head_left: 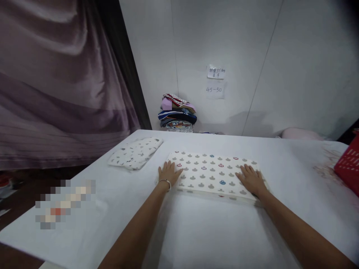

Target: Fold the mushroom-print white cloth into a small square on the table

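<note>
A folded white cloth [207, 173] printed with grey, red and blue mushroom-like shapes lies flat on the white tabletop [213, 235]. My left hand [168, 173], with a bracelet [167, 183] at the wrist, rests on the cloth's left end, fingers spread. On its right end lies my right hand [251, 179], palm down with the fingers apart. Neither hand grasps anything. A second folded white cloth [137, 153] with small dark prints lies farther left, apart from both hands.
Behind the table, folded fabrics [178, 114] are stacked against the wall. Paper signs [215, 89] are stuck above. A mauve curtain [56, 82] hangs at the left. A red basket [349, 164] stands at the right edge. A pixelated patch [66, 203] covers something on the left of the table.
</note>
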Demonstrator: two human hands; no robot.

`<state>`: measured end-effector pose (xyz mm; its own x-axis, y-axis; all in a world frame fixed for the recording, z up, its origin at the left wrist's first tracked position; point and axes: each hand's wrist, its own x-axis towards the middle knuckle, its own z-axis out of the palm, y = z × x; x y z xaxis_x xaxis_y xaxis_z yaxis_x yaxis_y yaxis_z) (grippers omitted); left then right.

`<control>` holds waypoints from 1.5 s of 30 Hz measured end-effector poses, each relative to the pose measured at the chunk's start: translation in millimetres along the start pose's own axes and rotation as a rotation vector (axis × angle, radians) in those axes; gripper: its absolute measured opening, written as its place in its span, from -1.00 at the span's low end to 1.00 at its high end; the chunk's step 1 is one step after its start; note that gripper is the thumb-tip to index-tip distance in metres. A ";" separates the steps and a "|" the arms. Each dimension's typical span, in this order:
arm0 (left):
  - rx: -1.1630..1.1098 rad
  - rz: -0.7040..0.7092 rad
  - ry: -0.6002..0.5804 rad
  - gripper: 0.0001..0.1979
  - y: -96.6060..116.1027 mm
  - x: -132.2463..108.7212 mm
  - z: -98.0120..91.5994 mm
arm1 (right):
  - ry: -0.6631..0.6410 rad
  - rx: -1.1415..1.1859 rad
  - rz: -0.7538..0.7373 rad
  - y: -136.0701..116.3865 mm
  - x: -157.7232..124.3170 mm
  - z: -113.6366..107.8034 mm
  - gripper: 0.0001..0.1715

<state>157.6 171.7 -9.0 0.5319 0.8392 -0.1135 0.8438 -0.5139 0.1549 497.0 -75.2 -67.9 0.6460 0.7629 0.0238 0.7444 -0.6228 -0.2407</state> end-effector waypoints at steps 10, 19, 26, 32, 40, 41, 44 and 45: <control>0.042 -0.034 -0.039 -0.17 -3.0 21.6 12.4 | -0.147 -0.194 0.059 -19.2 -9.3 -26.1 -0.19; -0.014 -0.016 -0.035 -0.20 18.5 40.0 -9.1 | -0.132 -0.133 -0.192 -101.3 16.8 -20.5 -0.18; -0.013 0.108 0.007 -0.24 33.8 78.0 -2.4 | -0.143 -0.114 -0.263 -145.5 44.6 -0.2 -0.18; -0.004 0.073 -0.037 -0.14 14.8 88.0 11.0 | -0.146 -0.110 -0.258 -128.9 51.9 15.1 -0.15; 0.042 0.056 0.006 -0.22 22.3 89.8 4.2 | -0.178 0.043 -0.230 -125.8 45.8 -19.2 -0.17; 0.038 0.060 0.018 -0.24 22.0 91.5 4.5 | -0.161 0.051 -0.218 -116.7 44.9 -26.3 -0.17; 0.012 0.073 0.057 -0.28 17.5 101.3 10.0 | -0.099 0.018 -0.122 -74.5 40.1 -43.2 -0.13; -0.003 0.078 0.072 -0.29 15.1 105.3 13.2 | -0.086 -0.002 -0.072 -58.0 37.6 -46.6 -0.12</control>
<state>227.3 250.0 -31.6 0.5896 0.8072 -0.0298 0.7996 -0.5780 0.1630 486.0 -18.4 -7.8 0.5739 0.8178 -0.0420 0.7889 -0.5659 -0.2393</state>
